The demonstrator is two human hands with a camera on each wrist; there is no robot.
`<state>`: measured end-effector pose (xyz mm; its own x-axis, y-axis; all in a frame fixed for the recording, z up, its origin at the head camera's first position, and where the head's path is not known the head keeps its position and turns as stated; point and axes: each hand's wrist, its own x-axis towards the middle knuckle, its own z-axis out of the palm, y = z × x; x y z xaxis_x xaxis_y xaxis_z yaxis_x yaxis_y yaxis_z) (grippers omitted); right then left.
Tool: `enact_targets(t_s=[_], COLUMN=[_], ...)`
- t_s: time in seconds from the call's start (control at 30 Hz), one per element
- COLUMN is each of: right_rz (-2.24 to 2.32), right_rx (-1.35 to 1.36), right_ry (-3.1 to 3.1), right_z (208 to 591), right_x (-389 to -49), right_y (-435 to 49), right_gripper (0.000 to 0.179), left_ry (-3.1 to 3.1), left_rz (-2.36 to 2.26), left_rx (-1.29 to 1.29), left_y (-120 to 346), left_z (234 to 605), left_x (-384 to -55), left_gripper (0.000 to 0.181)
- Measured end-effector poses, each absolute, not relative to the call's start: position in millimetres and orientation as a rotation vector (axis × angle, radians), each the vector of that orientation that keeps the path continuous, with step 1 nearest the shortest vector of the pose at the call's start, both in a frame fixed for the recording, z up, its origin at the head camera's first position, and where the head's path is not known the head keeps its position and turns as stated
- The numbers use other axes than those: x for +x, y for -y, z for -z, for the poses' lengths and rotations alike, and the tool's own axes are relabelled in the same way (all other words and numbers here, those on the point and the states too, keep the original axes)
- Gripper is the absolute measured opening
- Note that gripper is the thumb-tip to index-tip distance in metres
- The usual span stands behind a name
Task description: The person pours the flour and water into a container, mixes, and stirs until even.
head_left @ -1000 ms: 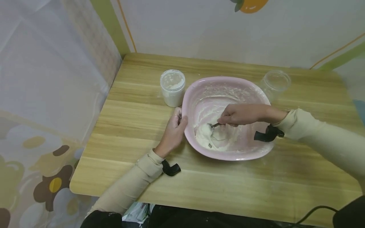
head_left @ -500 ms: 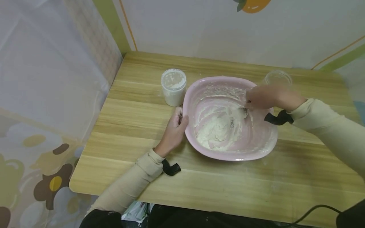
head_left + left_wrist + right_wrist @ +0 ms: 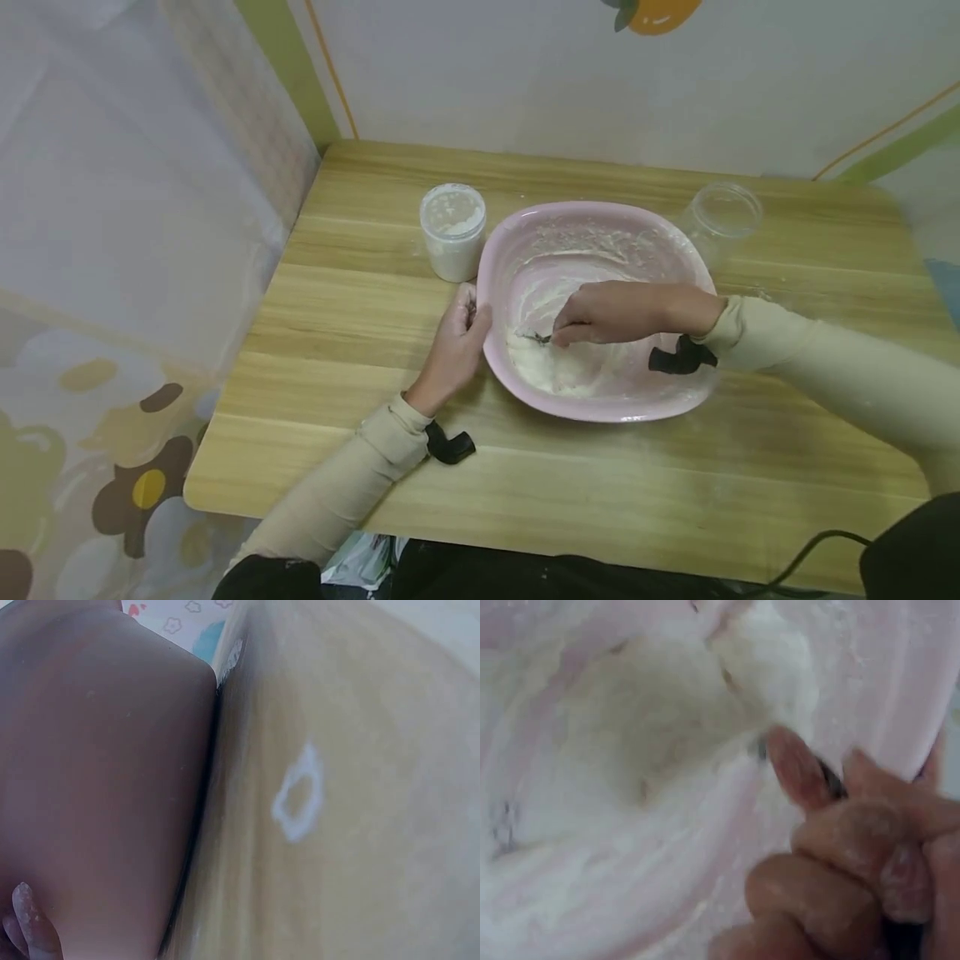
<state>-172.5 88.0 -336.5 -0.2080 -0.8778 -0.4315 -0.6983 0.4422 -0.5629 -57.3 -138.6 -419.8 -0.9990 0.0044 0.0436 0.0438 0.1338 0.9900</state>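
A pink plastic basin (image 3: 600, 408) stands on the table, its inside smeared with wet white dough or batter (image 3: 555, 371). At its left rim, my left hand (image 3: 459, 337) grips the edge with the thumb up against it; the left wrist view shows fingertips (image 3: 34, 922) on the basin's outer wall. Inside the basin my right hand (image 3: 611, 312) holds a spoon (image 3: 536, 337) by its handle, fingers curled round it. Most of the spoon's bowl is sunk in the white mixture (image 3: 645, 720). In the right wrist view, the dark handle (image 3: 831, 780) shows between the fingers.
A clear jar of white powder (image 3: 453, 237) stands just left of the basin. Behind the basin's right rim is a clear jar (image 3: 723, 217). The wooden table (image 3: 360, 275) backs onto a printed wall sheet. A black cable (image 3: 810, 550) lies at the front right.
My right hand swept the spoon to the basin's back right, then back left through the mixture, ending slightly farther left than at first. My left hand keeps its hold on the rim.
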Motion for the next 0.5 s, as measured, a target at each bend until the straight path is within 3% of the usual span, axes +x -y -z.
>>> enact_targets(t_s=[0.23,0.5], right_rz=[-0.018,-0.113], right_rx=[-1.44,-1.282], right_ry=[-2.117,-2.329], right_z=[310.5,283.7], right_x=[-159.5,-191.5], right_y=[-117.1,-150.3], right_gripper=[0.011,0.007], left_ry=[2.348,2.343], left_rz=[2.038,2.057], left_rx=[-0.052,-0.06], left_y=[138.2,138.5], left_z=[418.5,418.3], left_x=[-55.5,-56.4], left_gripper=[0.011,0.011])
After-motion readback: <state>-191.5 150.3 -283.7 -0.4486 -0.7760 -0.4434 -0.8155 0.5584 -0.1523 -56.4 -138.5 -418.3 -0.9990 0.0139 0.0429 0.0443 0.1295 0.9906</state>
